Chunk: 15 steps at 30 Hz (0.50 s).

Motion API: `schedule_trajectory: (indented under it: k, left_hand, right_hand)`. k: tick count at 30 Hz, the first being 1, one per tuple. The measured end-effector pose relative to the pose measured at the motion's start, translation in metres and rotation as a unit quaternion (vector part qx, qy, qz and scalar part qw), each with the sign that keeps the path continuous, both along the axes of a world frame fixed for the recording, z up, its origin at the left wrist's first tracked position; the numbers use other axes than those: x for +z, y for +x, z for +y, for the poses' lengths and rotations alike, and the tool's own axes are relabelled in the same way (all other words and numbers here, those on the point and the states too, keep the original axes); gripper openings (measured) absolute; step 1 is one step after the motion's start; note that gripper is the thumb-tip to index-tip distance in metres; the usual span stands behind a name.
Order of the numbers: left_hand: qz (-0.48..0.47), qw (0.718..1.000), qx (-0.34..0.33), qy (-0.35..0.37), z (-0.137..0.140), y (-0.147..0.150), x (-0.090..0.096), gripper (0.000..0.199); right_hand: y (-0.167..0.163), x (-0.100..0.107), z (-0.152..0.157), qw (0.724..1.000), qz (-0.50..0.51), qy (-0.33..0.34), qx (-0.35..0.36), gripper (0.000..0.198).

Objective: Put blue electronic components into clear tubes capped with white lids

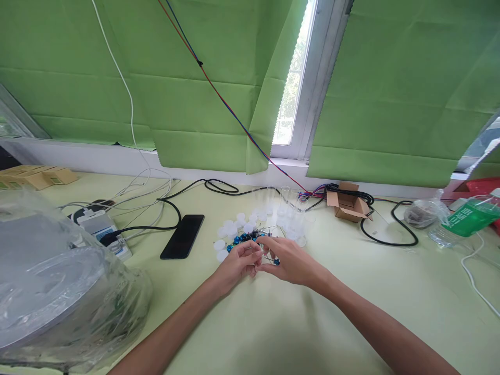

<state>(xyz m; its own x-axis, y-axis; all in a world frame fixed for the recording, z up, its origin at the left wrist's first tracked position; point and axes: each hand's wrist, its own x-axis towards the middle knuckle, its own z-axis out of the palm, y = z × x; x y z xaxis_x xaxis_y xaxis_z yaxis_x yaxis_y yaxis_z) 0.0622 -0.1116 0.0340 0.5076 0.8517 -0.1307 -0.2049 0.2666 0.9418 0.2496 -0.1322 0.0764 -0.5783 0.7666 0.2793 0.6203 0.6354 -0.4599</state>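
My left hand [242, 260] and my right hand [284, 260] meet low over the middle of the table, fingertips almost touching. The fingers of both are bent into a pinch; what lies between them is too small and too covered to make out. Just behind the hands is a pile of small blue and black parts with thin metal leads [242, 238], partly hidden by my fingers. One blue part [276, 262] shows beneath my right hand. Round white caps [228, 227] lie scattered left of and behind the pile. Clear plastic tubes [287, 208] stand or lie behind my right hand.
A black phone [182, 237] lies left of the caps, beside a power strip [113, 239] with cables. Plastic-wrapped equipment [66, 291] fills the near left. At the back right are an opened cardboard box [346, 204], a looped black cable [390, 244] and a green-labelled bottle [464, 219].
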Motion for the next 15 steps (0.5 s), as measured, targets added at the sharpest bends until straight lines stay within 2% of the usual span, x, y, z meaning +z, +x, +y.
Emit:
schedule_trajectory:
  k: [7,11,15]
  left_hand:
    - [0.004,0.999,0.003,0.036,-0.0027,0.0026,0.0031,0.024]
    - [-0.007,0.997,0.014,0.078,-0.0040,0.0020,0.0066,0.024]
    - [0.024,0.988,0.025,0.150,-0.0047,0.0010,0.0087,0.022]
  right_hand:
    - [-0.0003,-0.0028,0.0014,1.000,0.019,0.007,0.000,0.030]
    - [-0.0007,-0.0022,0.0025,0.997,0.064,0.002,-0.037,0.026]
    - [-0.0012,-0.0005,0.0043,0.987,0.126,-0.007,-0.096,0.033]
